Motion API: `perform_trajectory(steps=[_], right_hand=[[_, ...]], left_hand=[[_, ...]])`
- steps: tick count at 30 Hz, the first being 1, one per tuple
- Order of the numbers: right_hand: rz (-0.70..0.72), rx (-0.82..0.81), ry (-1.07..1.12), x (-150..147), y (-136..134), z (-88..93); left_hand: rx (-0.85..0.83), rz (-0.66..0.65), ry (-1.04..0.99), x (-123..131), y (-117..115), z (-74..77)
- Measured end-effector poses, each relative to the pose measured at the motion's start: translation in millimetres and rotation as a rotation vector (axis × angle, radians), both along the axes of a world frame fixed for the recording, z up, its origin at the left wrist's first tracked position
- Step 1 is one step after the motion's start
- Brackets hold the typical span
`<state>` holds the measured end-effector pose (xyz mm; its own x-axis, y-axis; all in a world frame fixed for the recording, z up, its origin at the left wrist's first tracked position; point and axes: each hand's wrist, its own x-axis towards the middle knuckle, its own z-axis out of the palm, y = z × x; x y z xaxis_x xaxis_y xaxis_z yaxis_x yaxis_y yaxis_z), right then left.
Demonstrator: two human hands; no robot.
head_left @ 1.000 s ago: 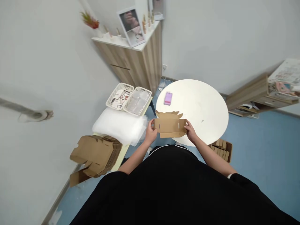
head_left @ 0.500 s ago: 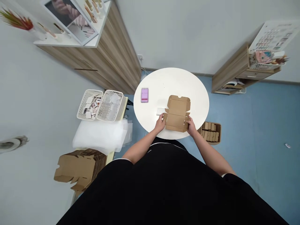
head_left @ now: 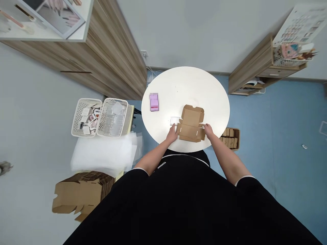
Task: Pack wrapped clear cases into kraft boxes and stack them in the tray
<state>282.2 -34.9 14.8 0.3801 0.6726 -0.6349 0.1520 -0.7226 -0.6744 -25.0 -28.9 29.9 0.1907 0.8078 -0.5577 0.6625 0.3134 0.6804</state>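
An unfolded brown cardboard mailer box (head_left: 191,117) lies on the round white table (head_left: 194,81), near its front edge. At the box's left side, my left hand (head_left: 172,134) is closed on the side flap, thumb pointing forward. My right hand (head_left: 208,131) pinches the small tab at the right side, by the crease. Just beyond my left hand, partly beside the box, lies a small white item (head_left: 174,120); what it is I cannot make out. Farther left on the table rests a phone-like purple rectangle (head_left: 154,102), blurred out.
Left of the table stand two white baskets (head_left: 111,117) with cards and clear plastic pieces, white foam sheets (head_left: 102,153), and a stack of flat cardboard boxes (head_left: 79,194). A carton (head_left: 239,139) of small brown boxes sits on the floor at right. Wooden cabinets (head_left: 120,51) flank the wall.
My right hand has moved slightly forward along the box's right side to the tab. The right side flap now lies more outward. The camera view has shifted a little.
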Motion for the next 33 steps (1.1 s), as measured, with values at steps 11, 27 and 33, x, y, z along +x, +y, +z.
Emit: perform_trajectory(steps=[11, 27, 33], right_hand=[[-0.081, -0.107, -0.105, 8.5, 81.3, -31.5], [0.138, 0.059, 0.081, 20.5, 59.9, -4.6], [0.102, -0.042, 0.102, 25.8, 61.6, 3.5]], left_hand=[[0.127, -0.577, 0.235, 9.3, -9.4, -9.1], [-0.076, -0.620, 0.303, 37.0, 16.7, 1.8], [-0.042, -0.658, 0.316, 38.6, 23.5, 1.5]])
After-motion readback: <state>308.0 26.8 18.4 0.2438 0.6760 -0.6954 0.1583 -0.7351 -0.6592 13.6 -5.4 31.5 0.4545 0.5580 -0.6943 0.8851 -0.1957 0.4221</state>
